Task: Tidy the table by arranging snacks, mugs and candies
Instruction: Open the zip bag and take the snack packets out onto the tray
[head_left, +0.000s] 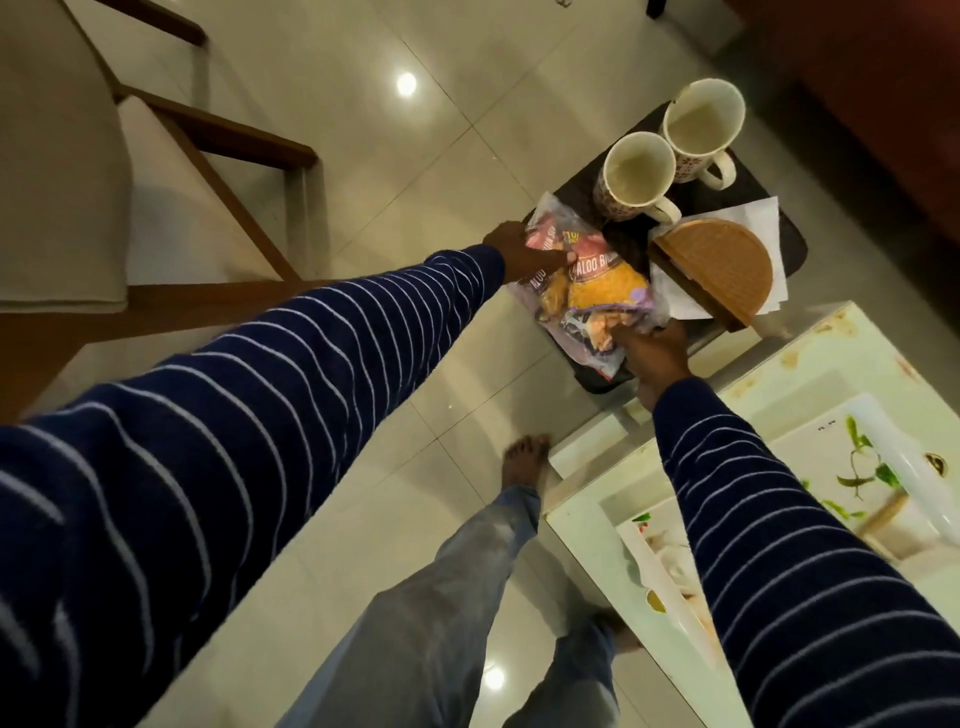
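Several purple and pink snack packets (597, 291) lie in a loose pile at the near left of a small dark table (792, 244). My left hand (519, 254) grips the far end of the pile. My right hand (657, 358) holds its near end. Two patterned white mugs (636, 176) (701, 130) stand upright and side by side at the table's far end. No candies can be made out.
A half-round wooden napkin holder (722, 267) with white napkins (753, 213) sits right of the packets. A white glass-topped table (779, 426) fills the lower right. A wooden armchair (104, 182) stands at left. My bare feet are on the tiled floor (415, 182).
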